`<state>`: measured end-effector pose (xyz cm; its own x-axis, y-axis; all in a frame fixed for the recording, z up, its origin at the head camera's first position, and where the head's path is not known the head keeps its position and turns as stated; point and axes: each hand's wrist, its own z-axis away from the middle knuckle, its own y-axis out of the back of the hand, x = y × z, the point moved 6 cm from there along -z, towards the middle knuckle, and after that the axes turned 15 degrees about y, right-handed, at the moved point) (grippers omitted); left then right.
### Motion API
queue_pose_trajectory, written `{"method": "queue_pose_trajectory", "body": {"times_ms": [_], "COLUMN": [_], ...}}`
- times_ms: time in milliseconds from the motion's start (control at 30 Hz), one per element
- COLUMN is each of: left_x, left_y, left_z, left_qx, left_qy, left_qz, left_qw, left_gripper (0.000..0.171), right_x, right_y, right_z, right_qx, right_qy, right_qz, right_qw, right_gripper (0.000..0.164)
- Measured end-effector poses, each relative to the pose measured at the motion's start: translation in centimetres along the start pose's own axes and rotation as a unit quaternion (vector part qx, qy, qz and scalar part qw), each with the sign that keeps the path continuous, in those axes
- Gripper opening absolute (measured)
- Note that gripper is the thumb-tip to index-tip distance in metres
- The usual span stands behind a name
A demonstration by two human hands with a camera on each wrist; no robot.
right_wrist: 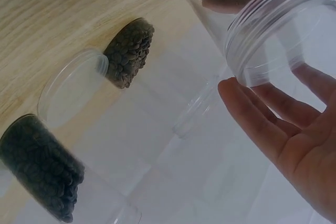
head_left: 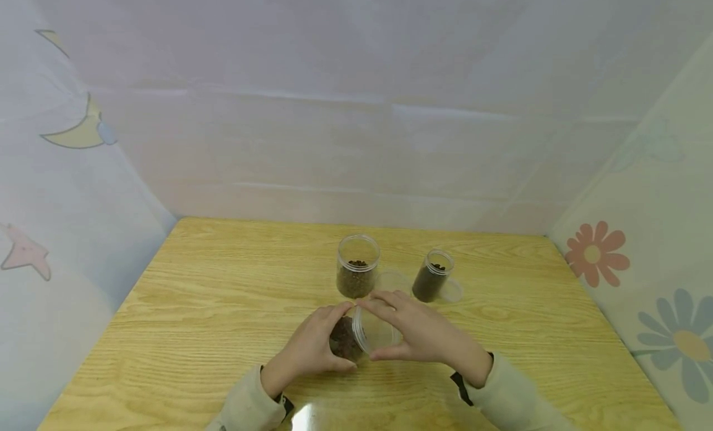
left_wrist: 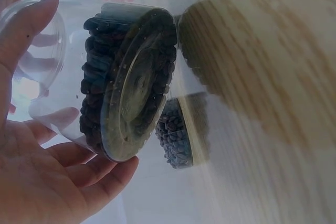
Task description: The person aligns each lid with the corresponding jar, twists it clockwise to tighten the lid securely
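Observation:
My left hand holds a clear plastic jar part filled with dark beans. The jar is tipped well over, its base to the left and its mouth to the right in the head view. Thumb and fingers curve round its side. My right hand grips a clear round lid by its rim at the jar's threaded mouth. Whether the lid is seated on the threads or slightly apart, I cannot tell.
Behind my hands stands a wide open jar of brown beans. To its right is a narrower open jar with darker beans. Clear lids lie beside them on the wooden table. Patterned cloth hangs around the table.

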<state>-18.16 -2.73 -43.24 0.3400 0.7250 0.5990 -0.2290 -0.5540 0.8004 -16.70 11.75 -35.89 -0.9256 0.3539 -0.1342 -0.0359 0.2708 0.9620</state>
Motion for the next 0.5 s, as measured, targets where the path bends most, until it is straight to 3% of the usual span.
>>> {"method": "queue_pose_trajectory", "body": {"times_ms": [200, 500], "left_x": [0.05, -0.02], "left_y": [0.0, 0.05], "left_z": [0.01, -0.01], "left_qx": [0.004, -0.001], "left_qy": [-0.007, 0.001], "left_qz": [0.002, 0.009], "left_qw": [1.0, 1.0], "left_gripper": [0.095, 0.094], "right_x": [0.0, -0.48], "right_y": [-0.04, 0.53], "right_z": [0.21, 0.36], "right_qx": [-0.009, 0.031], "right_qy": [-0.006, 0.117], "right_qz": [0.005, -0.014], "right_qw": [1.0, 0.993], "right_gripper": [0.087, 0.083]}}
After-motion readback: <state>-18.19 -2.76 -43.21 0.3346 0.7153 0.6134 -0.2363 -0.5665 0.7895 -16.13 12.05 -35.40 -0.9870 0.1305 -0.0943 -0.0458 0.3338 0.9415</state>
